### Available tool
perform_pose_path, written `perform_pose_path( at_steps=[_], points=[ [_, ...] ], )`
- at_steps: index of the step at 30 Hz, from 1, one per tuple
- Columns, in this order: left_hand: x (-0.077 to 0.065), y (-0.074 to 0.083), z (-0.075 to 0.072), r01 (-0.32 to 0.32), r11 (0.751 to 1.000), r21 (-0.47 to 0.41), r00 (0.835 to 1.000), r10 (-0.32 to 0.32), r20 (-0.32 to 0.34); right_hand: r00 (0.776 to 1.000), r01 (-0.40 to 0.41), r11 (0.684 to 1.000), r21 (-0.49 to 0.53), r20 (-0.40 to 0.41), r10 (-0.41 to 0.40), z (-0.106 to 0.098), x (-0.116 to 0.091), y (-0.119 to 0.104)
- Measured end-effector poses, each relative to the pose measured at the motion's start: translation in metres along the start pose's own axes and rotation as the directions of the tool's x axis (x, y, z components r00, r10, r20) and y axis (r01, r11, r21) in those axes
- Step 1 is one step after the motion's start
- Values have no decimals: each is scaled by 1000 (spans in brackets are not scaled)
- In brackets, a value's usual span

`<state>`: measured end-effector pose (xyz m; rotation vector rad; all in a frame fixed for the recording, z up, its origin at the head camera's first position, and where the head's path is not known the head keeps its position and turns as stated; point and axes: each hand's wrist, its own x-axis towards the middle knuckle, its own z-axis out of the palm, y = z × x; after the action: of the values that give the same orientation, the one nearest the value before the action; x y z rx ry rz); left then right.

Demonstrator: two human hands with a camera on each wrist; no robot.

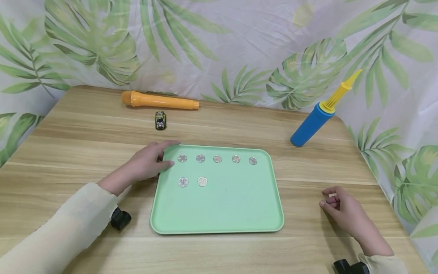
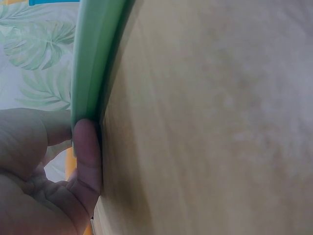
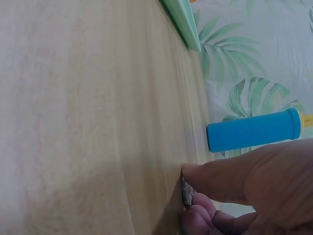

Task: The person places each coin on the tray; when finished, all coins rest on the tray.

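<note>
A light green tray (image 1: 236,209) lies on the table, with several silver coins on it. They form a longer row along the far side and a row of two in front, one being the coin (image 1: 202,181). My left hand (image 1: 147,161) grips the tray's far left corner, thumb over the rim. From the left wrist, a finger (image 2: 88,152) presses against the outside of the tray's wall (image 2: 95,58). To the right of the tray, my right hand (image 1: 345,211) pinches a coin (image 3: 187,192) between thumb and fingertips, low over the wood.
An orange toy microphone (image 1: 161,100) lies at the table's back edge, with a small toy car (image 1: 160,120) in front of it. A blue and yellow hand pump (image 1: 312,125) is at the back right. Leaf-print cloth (image 1: 239,45) hangs behind the wooden table (image 1: 85,140).
</note>
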<state>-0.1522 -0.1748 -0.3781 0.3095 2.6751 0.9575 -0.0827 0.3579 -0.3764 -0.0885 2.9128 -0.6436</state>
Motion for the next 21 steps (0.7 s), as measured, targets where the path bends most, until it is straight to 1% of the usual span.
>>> perform_pose_path(
  at_steps=[6,14,17,21],
  points=[
    [0,-1,0,-3,1000,-3,1000,3,-1,1000,-20,1000,4,-2,20,0,0,0],
    [0,0,1,-5,1000,2,1000,5,-2,999,2,1000,3,-36,-2,2,-3,-3],
    [0,0,0,-3,1000,6,1000,3,-2,997,31,999,9,-68,-30,4,-4,-5],
    [0,0,0,7,1000,9,1000,-7,-2,986,85,996,25,-146,-80,7,-3,-7]
  ],
)
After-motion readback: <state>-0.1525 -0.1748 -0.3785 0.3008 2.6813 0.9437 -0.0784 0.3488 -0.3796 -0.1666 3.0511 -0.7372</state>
